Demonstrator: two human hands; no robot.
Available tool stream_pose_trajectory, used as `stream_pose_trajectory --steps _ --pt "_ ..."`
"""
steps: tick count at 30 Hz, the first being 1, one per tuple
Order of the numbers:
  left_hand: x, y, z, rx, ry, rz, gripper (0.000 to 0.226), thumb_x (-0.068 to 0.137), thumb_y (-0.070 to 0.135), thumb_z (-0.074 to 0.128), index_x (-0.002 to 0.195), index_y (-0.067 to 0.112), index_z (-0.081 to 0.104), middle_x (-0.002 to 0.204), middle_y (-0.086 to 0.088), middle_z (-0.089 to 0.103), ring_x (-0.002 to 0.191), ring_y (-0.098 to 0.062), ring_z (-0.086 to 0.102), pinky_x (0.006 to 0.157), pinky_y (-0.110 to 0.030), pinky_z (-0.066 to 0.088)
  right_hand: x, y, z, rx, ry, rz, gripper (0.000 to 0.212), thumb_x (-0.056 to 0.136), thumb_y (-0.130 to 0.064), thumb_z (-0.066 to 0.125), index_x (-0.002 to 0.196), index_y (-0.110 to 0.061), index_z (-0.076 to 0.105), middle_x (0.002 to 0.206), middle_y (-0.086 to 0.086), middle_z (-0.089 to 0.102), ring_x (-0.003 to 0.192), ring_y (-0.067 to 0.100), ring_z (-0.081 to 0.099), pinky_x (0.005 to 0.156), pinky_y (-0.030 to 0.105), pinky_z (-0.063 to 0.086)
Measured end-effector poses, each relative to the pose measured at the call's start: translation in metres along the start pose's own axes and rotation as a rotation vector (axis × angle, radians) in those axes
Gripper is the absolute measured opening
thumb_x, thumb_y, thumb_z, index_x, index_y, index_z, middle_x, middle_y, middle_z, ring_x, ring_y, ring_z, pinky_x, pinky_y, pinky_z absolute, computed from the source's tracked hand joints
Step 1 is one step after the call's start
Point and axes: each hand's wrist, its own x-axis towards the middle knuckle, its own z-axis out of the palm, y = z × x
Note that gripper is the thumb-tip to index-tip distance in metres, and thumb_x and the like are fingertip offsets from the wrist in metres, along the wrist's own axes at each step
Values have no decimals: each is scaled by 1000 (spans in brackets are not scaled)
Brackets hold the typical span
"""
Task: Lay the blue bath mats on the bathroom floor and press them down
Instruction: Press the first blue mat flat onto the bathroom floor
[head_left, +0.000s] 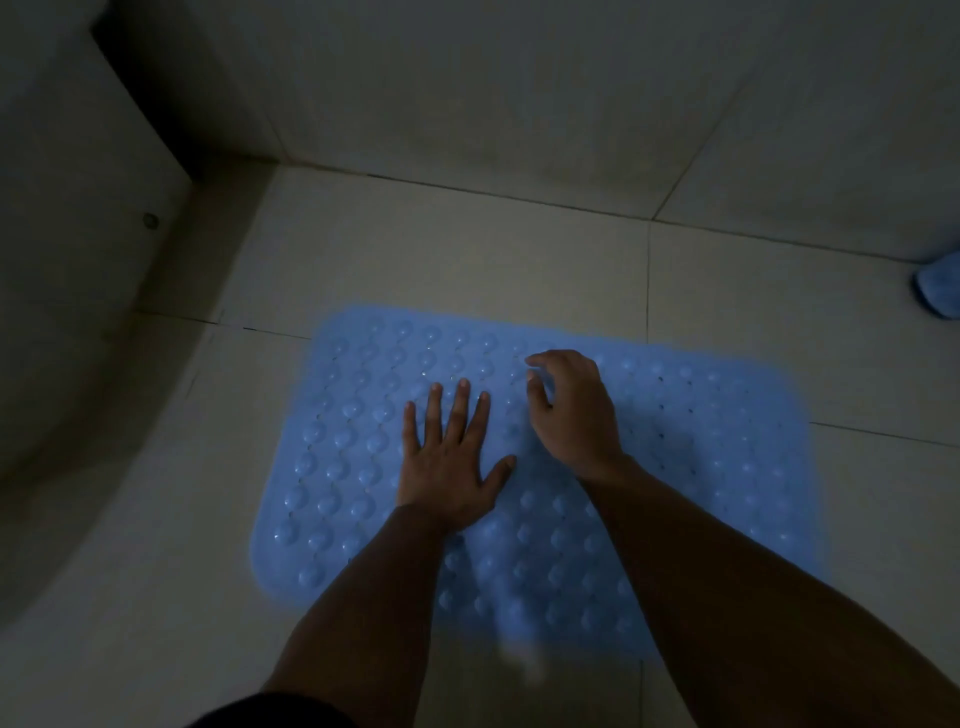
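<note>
Blue bath mat (701, 467) is seen lying flat on the pale tiled floor (415, 249), its long side running across the view and its bumpy, domed surface turned upward. Rows of small holes are seen between the domes. The mat is set near the corner where the floor meets the wall (519, 93), with a strip of bare tile left between its far edge and the wall.

The left hand (449, 462) is laid palm down on the middle of the mat, its fingers straight and spread apart, the thumb stretched out toward the right. The whole palm appears to be pressed against the mat.

The right hand (571, 410) is held just beside the left, over the mat's far half. Its fingers are loosely curled downward, and nothing is gripped in them. Whether the fingertips are touching the mat or are held slightly above it cannot be told, since this hand is slightly blurred.

Both forearms are bare and are stretched in from the lower edge of the view, the right one crossing the near right part of the mat.

At the far right edge of the view, a second blue object (937, 291) is partly seen on the floor against the wall, well apart from the mat; too little of it is shown for it to be identified. To the left, a large curved pale fixture (78, 338) is seen beside the mat, and the scene is dimly lit throughout.
</note>
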Motion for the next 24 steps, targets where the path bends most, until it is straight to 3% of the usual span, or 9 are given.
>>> stream_pose_trajectory --steps 3,5,7,8,12,14,16,19,24 --pt "4 -4 -22 -141 -135 27 84 96 74 17 163 34 -15 166 3 -33 152 -29 -35 121 -57 -23 0 -12 -5 -2 37 -5 27 97 -32 53 116 -21 69 116 0 66 117 24 57 95 45 52" --pt "2 -11 -37 -277 -54 33 73 96 56 26 164 29 20 174 1 4 161 -29 0 128 -54 2 2 -28 0 8 1 26 28 96 -33 54 117 -21 69 118 1 66 118 25 57 96 46 51" --pt "-2 -22 -49 -445 243 -43 53 93 35 41 140 21 61 147 -9 59 137 -33 55 113 -49 41 -1 -49 10 6 -45 25 32 95 -34 52 118 -20 69 121 3 66 120 27 57 97 46 51" --pt "-5 -29 -50 -464 350 -99 46 92 29 45 131 19 68 131 -11 69 124 -34 64 105 -49 48 -5 -58 17 5 -61 15 35 94 -34 51 119 -19 69 122 4 67 121 28 58 97 46 51" --pt "-16 -55 -47 -287 375 -190 44 92 30 46 129 20 68 135 -6 67 140 -34 49 108 -53 39 -28 -85 51 -107 -241 -6 43 100 -34 48 138 -16 59 144 10 56 142 31 42 115 54 36" --pt "-23 -69 -45 -236 354 -207 43 95 28 49 134 21 65 143 -5 61 147 -33 40 113 -54 35 -41 -94 72 -239 -380 16 58 104 -45 35 155 -18 37 165 10 30 156 29 14 125 58 12" --pt "-30 -85 -43 -199 343 -231 44 97 29 46 137 22 63 148 -5 57 151 -31 35 115 -53 32 -53 -99 92 -348 -437 13 73 101 -58 17 162 -18 15 171 11 3 158 29 -8 124 61 -1" --pt "-37 -101 -42 -164 366 -223 55 94 35 31 136 22 63 148 -4 58 151 -31 34 115 -53 32 -67 -98 111 -436 -385 3 85 98 -71 7 163 -18 -1 170 11 -16 156 29 -21 122 63 -7" --pt "-37 -122 -35 -146 349 -215 51 95 35 37 138 21 61 150 -7 55 152 -33 32 117 -54 31 -72 -97 117 -472 -287 -31 90 97 -76 13 163 -16 2 170 11 -13 156 28 -19 123 63 -3"
